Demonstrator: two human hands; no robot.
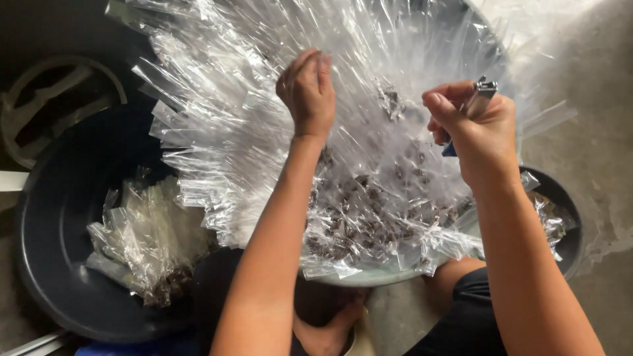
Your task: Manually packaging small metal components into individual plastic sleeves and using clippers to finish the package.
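Nearest the camera, two bare forearms run up from the bottom edge, over a bare foot [330, 333] and dark shorts [471, 316] on a grey floor [593, 132]. Left hand [307, 92]: fingers bunched together, tips pressed down into a big fan of clear plastic sleeves [264, 112]; can't tell if it actually pinches one. Right hand [471, 128]: closed in a fist around a small metal tool [480, 92], silver head sticking out above the knuckles, a blue bit showing below the palm; what kind of tool, can't tell. Sleeves are long, narrow, transparent, shiny and crinkled, open ends splaying out up and left of the left hand; their lower ends hold dark brown lumpy stuff [369, 211], clustered between the two wrists and below them. The pile lies in a pale round basin [369, 277], whose rim shows just under the forearms. Left of the left arm and lower, a dark round tub [53, 264] holds a smaller heap of the same sleeves [148, 244], filled and lying flat. Below the right hand, past the wrist, a second dark tub [567, 231] peeks out with a few more sleeves. Far up-left of the left hand, a dark round plastic object [59, 105] with cut-outs, well apart.
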